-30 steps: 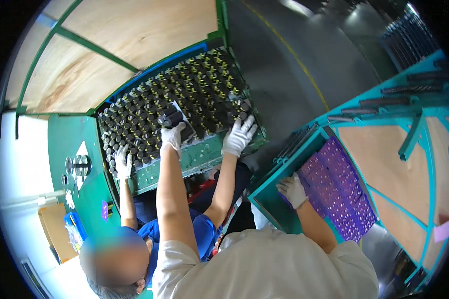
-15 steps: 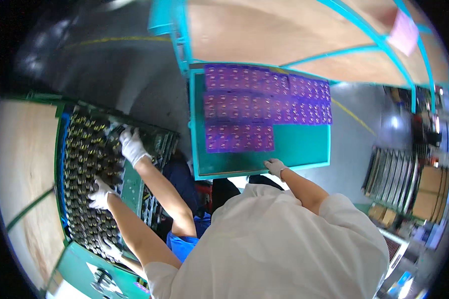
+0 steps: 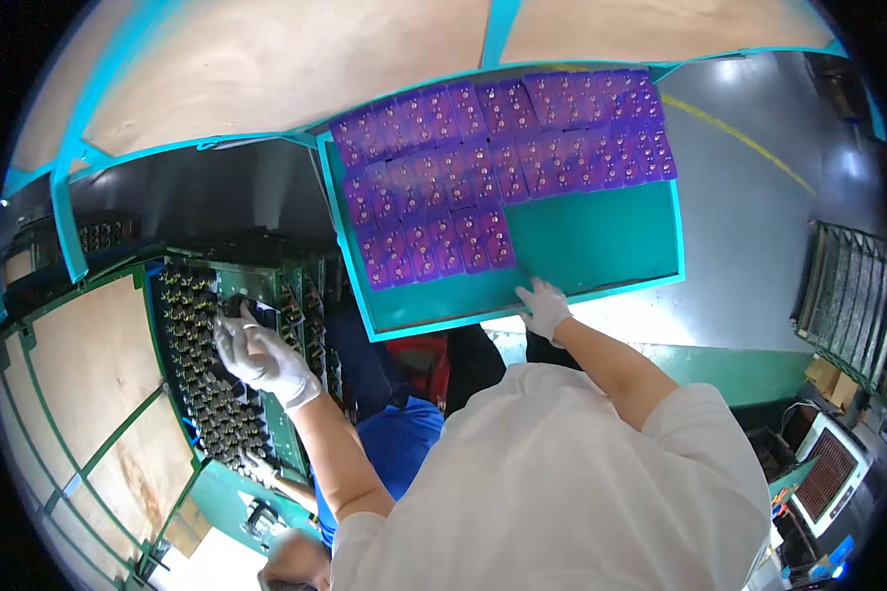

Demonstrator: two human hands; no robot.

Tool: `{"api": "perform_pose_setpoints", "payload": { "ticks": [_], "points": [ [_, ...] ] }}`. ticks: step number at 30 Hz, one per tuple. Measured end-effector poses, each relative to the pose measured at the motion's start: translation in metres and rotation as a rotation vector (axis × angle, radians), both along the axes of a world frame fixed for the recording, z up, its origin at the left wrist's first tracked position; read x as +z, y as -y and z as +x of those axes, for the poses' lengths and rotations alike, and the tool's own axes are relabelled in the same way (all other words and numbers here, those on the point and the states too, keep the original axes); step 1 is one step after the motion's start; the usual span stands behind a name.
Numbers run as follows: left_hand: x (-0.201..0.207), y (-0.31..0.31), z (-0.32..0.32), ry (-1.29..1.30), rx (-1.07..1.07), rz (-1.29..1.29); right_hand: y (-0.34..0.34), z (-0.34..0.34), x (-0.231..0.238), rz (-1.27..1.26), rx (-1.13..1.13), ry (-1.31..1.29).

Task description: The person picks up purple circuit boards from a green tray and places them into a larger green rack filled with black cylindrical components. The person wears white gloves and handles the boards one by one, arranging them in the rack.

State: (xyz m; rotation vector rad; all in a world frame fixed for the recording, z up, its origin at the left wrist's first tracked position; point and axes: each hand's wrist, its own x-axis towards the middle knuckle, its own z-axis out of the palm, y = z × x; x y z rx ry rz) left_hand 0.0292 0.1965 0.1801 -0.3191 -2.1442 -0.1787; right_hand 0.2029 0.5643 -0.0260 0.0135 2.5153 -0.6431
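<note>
My left hand [image 3: 271, 366], in a white glove, is raised over a rack of small dark metal parts [image 3: 212, 379]. Its fingers are curled by a small black part [image 3: 235, 304] and appear to grip it. My right hand [image 3: 545, 311], also gloved, rests with its fingers apart on the front rim of a turquoise-edged table [image 3: 616, 291]. Rows of purple rectangular plates [image 3: 434, 246] with small shiny studs cover the far and left parts of its green top. A co-worker's gloved hand [image 3: 258, 467] touches the near end of the rack.
A co-worker in a blue shirt [image 3: 399, 443] sits close at my left. Beyond the table stands a turquoise frame with wooden panels [image 3: 365, 59]. A metal rack [image 3: 843, 300] and a white-framed unit [image 3: 830, 471] are on the right. Green-framed boards [image 3: 99, 364] stand far left.
My left hand has lifted off the dark parts and moved right. My right hand stays at the table rim. The whole view has turned, so the table appears tilted and higher.
</note>
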Motion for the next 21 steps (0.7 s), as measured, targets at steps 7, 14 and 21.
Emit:
{"api": "perform_pose_setpoints", "payload": {
  "ticks": [7,14,21],
  "points": [
    [-0.15,-0.071,0.082,1.092,0.146,0.883,0.036,-0.03,-0.041,0.057,-0.128,-0.07],
    [-0.27,-0.159,0.116,1.497,0.41,0.097,0.069,-0.058,-0.082,0.109,-0.363,-0.126],
    [-0.303,-0.19,0.089,1.141,0.694,0.641,0.102,-0.072,-0.097,0.116,-0.678,-0.275]
  ]
}}
